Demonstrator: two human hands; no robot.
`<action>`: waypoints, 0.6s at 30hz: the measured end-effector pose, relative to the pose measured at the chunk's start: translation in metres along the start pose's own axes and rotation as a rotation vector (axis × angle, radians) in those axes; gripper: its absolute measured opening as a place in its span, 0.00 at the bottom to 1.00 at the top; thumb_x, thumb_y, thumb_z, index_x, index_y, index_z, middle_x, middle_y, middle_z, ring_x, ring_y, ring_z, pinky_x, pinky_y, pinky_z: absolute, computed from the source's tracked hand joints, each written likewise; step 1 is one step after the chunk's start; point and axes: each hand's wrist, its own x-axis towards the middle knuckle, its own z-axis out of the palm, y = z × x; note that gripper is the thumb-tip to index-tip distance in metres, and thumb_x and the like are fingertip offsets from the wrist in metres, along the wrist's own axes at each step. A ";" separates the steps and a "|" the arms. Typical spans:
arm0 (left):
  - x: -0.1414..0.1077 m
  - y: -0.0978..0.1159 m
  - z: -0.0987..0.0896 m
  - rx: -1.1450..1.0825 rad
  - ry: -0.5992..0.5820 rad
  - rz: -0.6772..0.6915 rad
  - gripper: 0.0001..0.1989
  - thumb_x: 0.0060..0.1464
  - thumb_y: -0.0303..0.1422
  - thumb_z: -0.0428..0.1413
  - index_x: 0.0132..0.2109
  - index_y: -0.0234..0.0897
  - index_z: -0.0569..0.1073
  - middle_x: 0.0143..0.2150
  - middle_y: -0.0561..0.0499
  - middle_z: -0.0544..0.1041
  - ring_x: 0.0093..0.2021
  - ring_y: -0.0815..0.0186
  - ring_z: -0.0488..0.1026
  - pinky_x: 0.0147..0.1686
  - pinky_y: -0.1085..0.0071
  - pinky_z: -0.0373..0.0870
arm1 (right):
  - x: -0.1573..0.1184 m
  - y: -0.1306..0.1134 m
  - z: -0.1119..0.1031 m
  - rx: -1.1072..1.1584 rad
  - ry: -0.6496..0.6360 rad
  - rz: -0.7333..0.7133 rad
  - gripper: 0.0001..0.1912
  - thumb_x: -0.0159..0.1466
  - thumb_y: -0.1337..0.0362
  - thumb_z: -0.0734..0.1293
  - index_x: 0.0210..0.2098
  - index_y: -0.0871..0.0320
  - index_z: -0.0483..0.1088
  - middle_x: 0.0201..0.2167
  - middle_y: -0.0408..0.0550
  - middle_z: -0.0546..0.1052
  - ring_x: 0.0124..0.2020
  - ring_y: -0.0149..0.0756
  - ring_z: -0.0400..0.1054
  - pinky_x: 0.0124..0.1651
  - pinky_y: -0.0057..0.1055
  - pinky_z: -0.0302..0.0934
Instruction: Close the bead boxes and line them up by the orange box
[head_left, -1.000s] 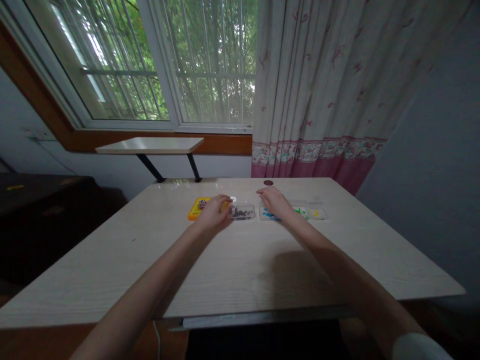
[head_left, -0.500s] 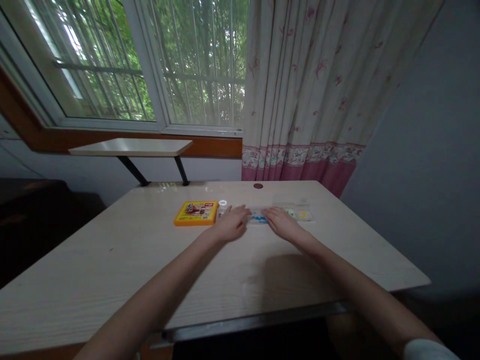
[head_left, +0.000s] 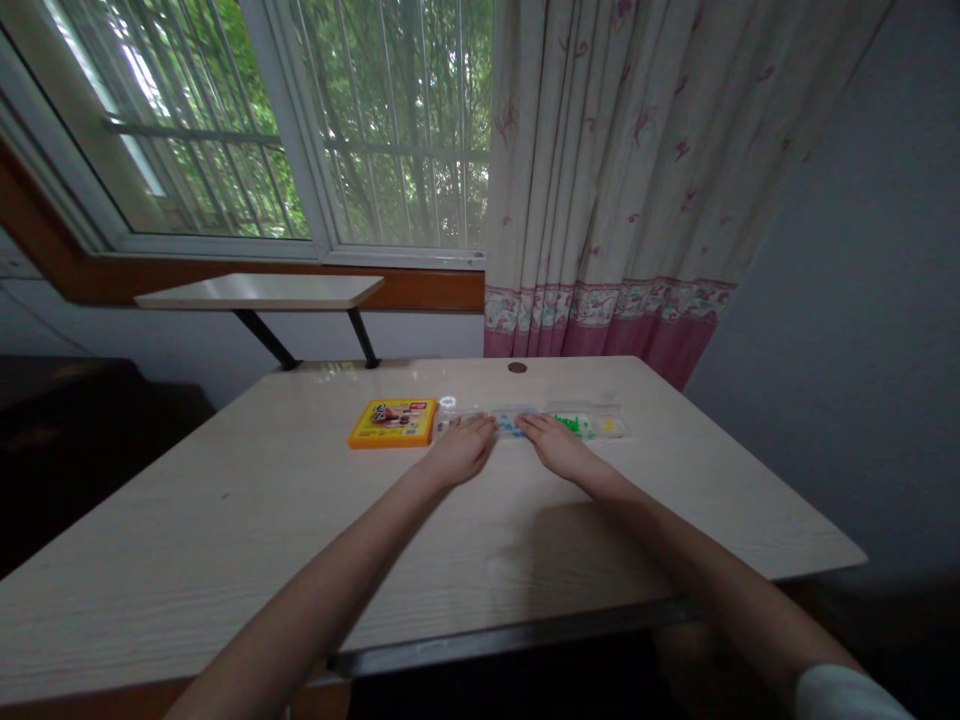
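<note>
A row of clear plastic boxes (head_left: 613,424) lies across the back of the table, with small blue pieces (head_left: 507,424), green pieces (head_left: 568,424) and yellow pieces (head_left: 607,426) inside. My left hand (head_left: 465,447) rests on the row left of the blue pieces, its fingers stretched forward over the plastic. My right hand (head_left: 553,443) reaches over the row between blue and green, fingers extended and touching the blue box's area. Both palms face down, and what lies under the fingertips is hidden. An orange-yellow box (head_left: 392,423) with a printed lid sits just left of my left hand.
Everything stands on a pale wooden table (head_left: 420,590). A raised shelf (head_left: 262,291) on black legs is at the back left. Behind the table are a barred window (head_left: 405,130) and a patterned curtain (head_left: 600,180). A round brown cap (head_left: 517,367) marks the table's back edge.
The blue pieces look paler under the plastic, while more of the green ones show beside my right hand. My right hand has shifted slightly left; my left hand is nearly still.
</note>
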 end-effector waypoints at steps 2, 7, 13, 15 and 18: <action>-0.001 -0.003 0.001 -0.028 0.012 0.015 0.20 0.54 0.25 0.44 0.54 0.34 0.63 0.57 0.40 0.64 0.58 0.56 0.59 0.55 0.51 0.56 | -0.001 -0.004 -0.003 0.016 -0.010 0.001 0.25 0.60 0.77 0.54 0.56 0.64 0.61 0.55 0.55 0.66 0.55 0.36 0.59 0.59 0.39 0.52; -0.003 -0.007 -0.004 -0.093 0.074 0.001 0.18 0.54 0.28 0.45 0.52 0.35 0.64 0.58 0.41 0.63 0.57 0.58 0.61 0.55 0.55 0.58 | -0.001 0.008 -0.024 0.050 0.013 -0.007 0.25 0.60 0.77 0.52 0.56 0.64 0.60 0.55 0.54 0.65 0.56 0.35 0.59 0.59 0.37 0.53; 0.029 0.014 -0.026 -0.190 0.125 -0.030 0.27 0.46 0.24 0.47 0.57 0.34 0.60 0.61 0.42 0.59 0.61 0.59 0.55 0.59 0.55 0.51 | -0.009 0.076 -0.055 -0.153 0.095 0.260 0.26 0.60 0.75 0.53 0.58 0.67 0.56 0.60 0.59 0.57 0.60 0.46 0.52 0.59 0.48 0.48; 0.048 0.030 -0.028 -0.191 0.101 -0.038 0.30 0.47 0.25 0.46 0.59 0.32 0.56 0.62 0.41 0.57 0.62 0.59 0.53 0.60 0.52 0.48 | -0.019 0.089 -0.058 -0.182 0.027 0.265 0.26 0.59 0.76 0.53 0.57 0.65 0.58 0.59 0.57 0.60 0.60 0.46 0.52 0.59 0.49 0.48; 0.070 0.055 -0.020 -0.145 0.047 -0.022 0.32 0.47 0.26 0.45 0.61 0.32 0.51 0.64 0.41 0.53 0.63 0.58 0.49 0.59 0.47 0.46 | -0.038 0.087 -0.054 -0.155 0.010 0.200 0.26 0.59 0.75 0.54 0.57 0.63 0.59 0.56 0.54 0.64 0.59 0.43 0.54 0.59 0.45 0.48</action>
